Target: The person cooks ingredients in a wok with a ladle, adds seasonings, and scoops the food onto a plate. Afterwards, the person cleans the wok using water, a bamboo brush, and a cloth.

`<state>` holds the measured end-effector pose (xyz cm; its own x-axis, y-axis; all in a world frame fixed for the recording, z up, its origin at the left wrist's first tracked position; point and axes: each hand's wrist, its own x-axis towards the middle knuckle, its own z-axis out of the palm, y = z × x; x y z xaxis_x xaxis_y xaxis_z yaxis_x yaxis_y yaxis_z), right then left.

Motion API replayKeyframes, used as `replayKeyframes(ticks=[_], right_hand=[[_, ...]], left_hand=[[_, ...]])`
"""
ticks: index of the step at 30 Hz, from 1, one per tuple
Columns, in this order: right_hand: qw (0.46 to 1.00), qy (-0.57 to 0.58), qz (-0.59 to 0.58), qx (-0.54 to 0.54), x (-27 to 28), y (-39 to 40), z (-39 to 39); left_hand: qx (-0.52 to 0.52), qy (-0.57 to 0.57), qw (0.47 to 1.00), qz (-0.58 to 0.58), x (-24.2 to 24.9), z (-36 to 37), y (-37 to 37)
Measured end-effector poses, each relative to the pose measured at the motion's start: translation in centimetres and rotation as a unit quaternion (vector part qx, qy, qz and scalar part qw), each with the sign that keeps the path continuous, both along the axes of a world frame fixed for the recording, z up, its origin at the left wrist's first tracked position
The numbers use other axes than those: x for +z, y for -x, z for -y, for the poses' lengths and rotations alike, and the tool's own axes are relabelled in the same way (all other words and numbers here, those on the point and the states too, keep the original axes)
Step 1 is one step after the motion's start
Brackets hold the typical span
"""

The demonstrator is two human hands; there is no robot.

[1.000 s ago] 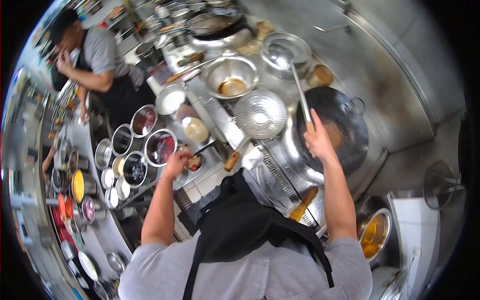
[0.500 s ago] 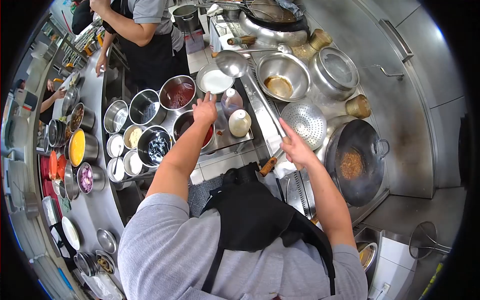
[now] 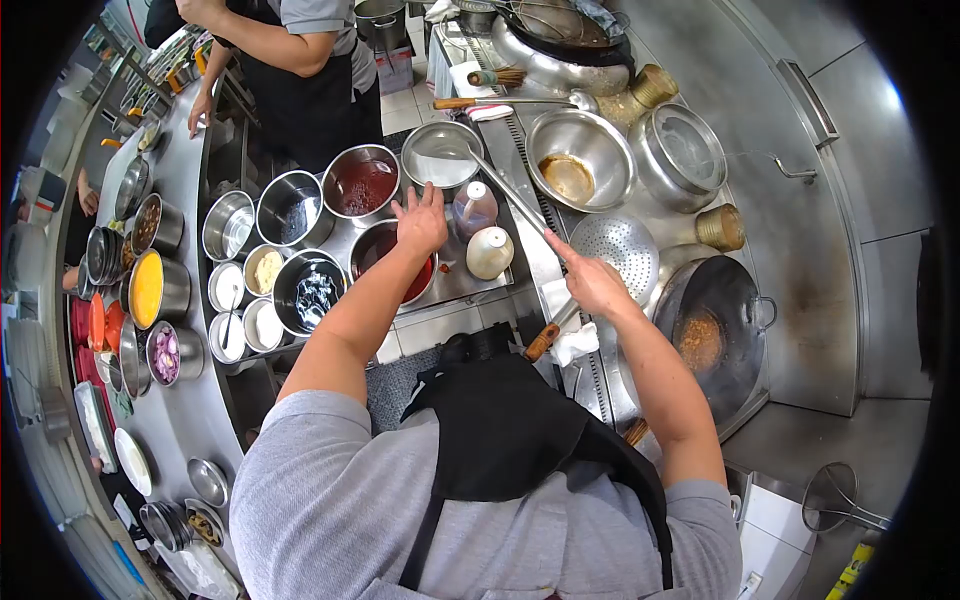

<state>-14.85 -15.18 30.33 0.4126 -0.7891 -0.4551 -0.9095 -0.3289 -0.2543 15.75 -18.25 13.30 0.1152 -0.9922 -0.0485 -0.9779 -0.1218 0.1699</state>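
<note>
My right hand (image 3: 598, 285) is wrapped around the long metal shaft of a ladle (image 3: 512, 194), with its wooden grip end (image 3: 543, 342) sticking out toward me. The ladle's bowl is over the steel pot of white contents (image 3: 441, 180). At that pot's near rim, my left hand (image 3: 422, 226) is open with fingers spread, above a pot of dark red sauce (image 3: 387, 240). Two squeeze bottles, one brownish (image 3: 474, 212) and one pale (image 3: 489, 254), stand just right of the left hand. A perforated strainer (image 3: 617, 250) lies beyond my right hand.
A wok with browned food (image 3: 735, 330) sits at the right. Behind the strainer is a steel bowl with brown residue (image 3: 575, 155). Several sauce pots, including one of red sauce (image 3: 362, 185), stand at left. Another person in a black apron (image 3: 310, 105) stands at the far counter.
The ladle's bowl has come down and left, from beside the white pot to over it. My right hand has shifted slightly along with it. My left hand's fingers have spread at the pot's rim.
</note>
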Motion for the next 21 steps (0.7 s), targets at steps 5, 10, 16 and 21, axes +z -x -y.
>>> replayKeyframes(ticks=[5,10,16,21], right_hand=[[1.000,-0.017,-0.018,0.014,0.8,-0.3,0.6],[0.998,-0.007,-0.026,0.049,1.8,0.0,1.5],[0.995,-0.022,-0.044,0.083,3.9,-0.1,2.4],[0.992,-0.019,-0.026,0.118,4.8,0.6,3.5]], left_hand=[[-0.002,-0.051,0.998,-0.029,1.2,0.2,-0.1],[0.001,-0.043,0.998,-0.036,1.0,0.0,-0.2],[0.005,-0.073,0.997,-0.037,1.3,0.1,-0.2],[0.013,-0.104,0.993,-0.055,2.3,0.0,-0.2]])
